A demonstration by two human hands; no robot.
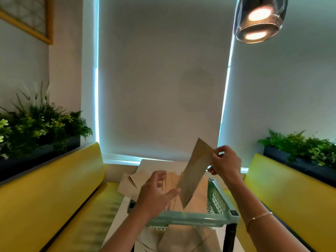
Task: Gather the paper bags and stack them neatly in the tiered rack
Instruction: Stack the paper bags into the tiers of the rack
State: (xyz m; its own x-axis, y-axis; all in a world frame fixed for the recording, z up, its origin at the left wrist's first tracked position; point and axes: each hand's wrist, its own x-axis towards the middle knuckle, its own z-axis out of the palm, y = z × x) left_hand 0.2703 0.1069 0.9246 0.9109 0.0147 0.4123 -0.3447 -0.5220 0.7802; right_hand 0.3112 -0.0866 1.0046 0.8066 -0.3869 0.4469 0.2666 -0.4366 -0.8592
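A flat brown paper bag (193, 171) hangs tilted over the top tier of the mint-green tiered rack (189, 218), its lower corner dipping among the bags already in that tray (200, 195). The right hand (224, 161) pinches its upper edge; the left hand (156, 192), fingers spread and relaxed, holds nothing and nears the bag's lower edge. More bags (135, 180) lie loose at the far left of the bench (118, 220). To do this well, level the bag, square its edges with the pile, then lower it flat. No writing is readable.

Café or diner booth, yellow padded benches (54, 193), white table (116, 226), pendant lamp (260, 20), planter boxes (40, 150)
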